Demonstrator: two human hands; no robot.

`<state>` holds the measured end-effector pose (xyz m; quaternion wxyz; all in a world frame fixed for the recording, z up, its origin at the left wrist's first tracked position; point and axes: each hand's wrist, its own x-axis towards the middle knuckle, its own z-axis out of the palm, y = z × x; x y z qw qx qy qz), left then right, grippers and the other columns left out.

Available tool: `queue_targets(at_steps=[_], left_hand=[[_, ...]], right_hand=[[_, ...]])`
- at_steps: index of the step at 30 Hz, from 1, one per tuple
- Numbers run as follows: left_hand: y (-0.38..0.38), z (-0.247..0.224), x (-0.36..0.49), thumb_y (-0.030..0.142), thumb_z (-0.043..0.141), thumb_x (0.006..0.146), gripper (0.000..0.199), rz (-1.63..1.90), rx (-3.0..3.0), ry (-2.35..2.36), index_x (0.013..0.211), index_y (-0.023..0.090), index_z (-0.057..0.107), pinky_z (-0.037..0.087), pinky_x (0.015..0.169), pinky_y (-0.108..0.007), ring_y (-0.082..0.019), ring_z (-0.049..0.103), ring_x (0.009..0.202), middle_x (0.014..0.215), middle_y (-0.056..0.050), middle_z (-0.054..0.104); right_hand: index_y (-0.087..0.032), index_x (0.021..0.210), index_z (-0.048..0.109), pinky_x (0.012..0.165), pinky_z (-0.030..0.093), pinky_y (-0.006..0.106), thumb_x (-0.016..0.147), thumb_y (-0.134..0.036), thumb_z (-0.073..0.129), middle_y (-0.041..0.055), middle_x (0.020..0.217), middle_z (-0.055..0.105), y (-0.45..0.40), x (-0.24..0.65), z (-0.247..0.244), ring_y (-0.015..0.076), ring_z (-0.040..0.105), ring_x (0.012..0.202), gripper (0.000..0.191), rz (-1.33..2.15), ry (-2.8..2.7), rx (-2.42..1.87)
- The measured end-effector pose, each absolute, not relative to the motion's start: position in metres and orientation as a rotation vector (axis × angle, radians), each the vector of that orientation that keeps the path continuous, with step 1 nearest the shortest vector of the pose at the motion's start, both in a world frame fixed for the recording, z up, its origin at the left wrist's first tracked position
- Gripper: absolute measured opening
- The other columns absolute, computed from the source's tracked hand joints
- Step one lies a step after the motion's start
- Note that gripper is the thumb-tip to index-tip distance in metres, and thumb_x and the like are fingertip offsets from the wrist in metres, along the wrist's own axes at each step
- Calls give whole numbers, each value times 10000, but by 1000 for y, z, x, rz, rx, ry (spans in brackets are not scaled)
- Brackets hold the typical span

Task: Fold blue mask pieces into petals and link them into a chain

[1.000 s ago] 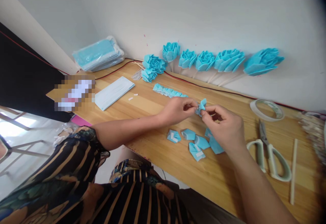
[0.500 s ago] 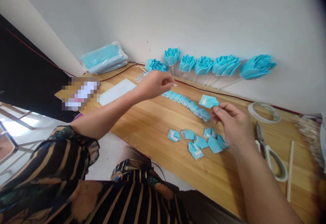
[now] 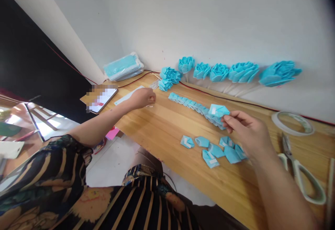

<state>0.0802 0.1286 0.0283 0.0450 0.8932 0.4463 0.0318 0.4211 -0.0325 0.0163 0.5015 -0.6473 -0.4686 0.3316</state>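
Between its thumb and fingers, my right hand (image 3: 250, 134) pinches a folded light-blue petal piece (image 3: 218, 110) with a short white tape strip on its face. My left hand (image 3: 142, 98) is closed over the table near a white sheet (image 3: 128, 95). A tiny white strip (image 3: 151, 106) shows at its fingertips, small and partly hidden. Beyond the right hand runs a row of overlapping blue petal pieces (image 3: 187, 102). Several loose folded pieces (image 3: 209, 157) lie nearer me, some with white strips on them.
Blue fabric-like flowers (image 3: 220, 72) on white stems lean along the wall. A tape roll (image 3: 277, 125) and scissors (image 3: 293, 163) lie at the right, beside a thin stick (image 3: 330, 191). A bagged blue stack (image 3: 124, 66) and a phone (image 3: 104, 99) are at the left.
My left hand has moved left and down, away from the right hand, with the white strip. My right hand still holds the petal piece. The view has shifted, showing more floor at left.
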Motion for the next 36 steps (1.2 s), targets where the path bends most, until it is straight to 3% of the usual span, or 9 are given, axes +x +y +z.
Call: queue_targets(at_steps=[3,7,10,15,21,28,32,36], left_hand=[[124,33,94,272,650,760,276,324,2724,1226,1015,169,682,411,792,-291,-207,579,944,1047,-86,645],[95,48,141,389,603,847,334,550,2410,1020,1082,162,672,440,743,-268,-140,570,796,973,-59,665],[74,54,181,412,565,881,355,453,2201,724,1098,153,673,445,730,-248,-128,581,818,961,-56,686],[64,49,223,378,583,865,262,412,1857,619,938,139,663,424,632,-218,-90,541,691,803,-12,650],[62,44,244,251,658,778,144,521,1614,680,736,134,585,301,525,-198,-42,408,530,587,63,501],[52,37,259,269,642,810,184,655,1356,645,724,149,533,266,488,-202,-40,371,478,516,73,439],[51,27,257,314,661,814,229,711,1284,656,733,157,516,274,481,-202,-42,374,473,516,70,442],[48,20,254,350,690,790,243,689,1248,635,755,147,561,254,479,-203,-40,371,481,533,64,460]], right_hand=[[-192,741,655,515,391,230,742,-402,709,-11,638,616,-33,420,17,94,483,541,217,823,-1174,-1547],[-200,716,650,507,395,238,750,-426,701,-10,622,599,-34,420,18,107,487,545,233,876,-1240,-1497],[-204,720,653,498,396,241,764,-431,694,-12,617,587,-35,421,17,111,487,544,235,918,-1271,-1470],[-201,744,662,491,393,237,783,-418,685,-10,625,587,-35,424,16,110,482,548,222,927,-1292,-1461],[-200,705,670,502,412,235,750,-392,703,4,648,613,-35,425,21,122,522,582,200,962,-1167,-1401],[-207,815,713,505,462,279,764,-496,631,61,779,676,-36,424,24,173,585,671,305,1181,-968,-1153],[-225,851,726,531,464,278,762,-459,672,48,815,683,-35,424,22,175,593,710,256,1058,-1072,-1284],[-212,784,704,535,439,259,746,-423,715,22,731,664,-33,419,18,144,565,648,214,951,-1176,-1391]])
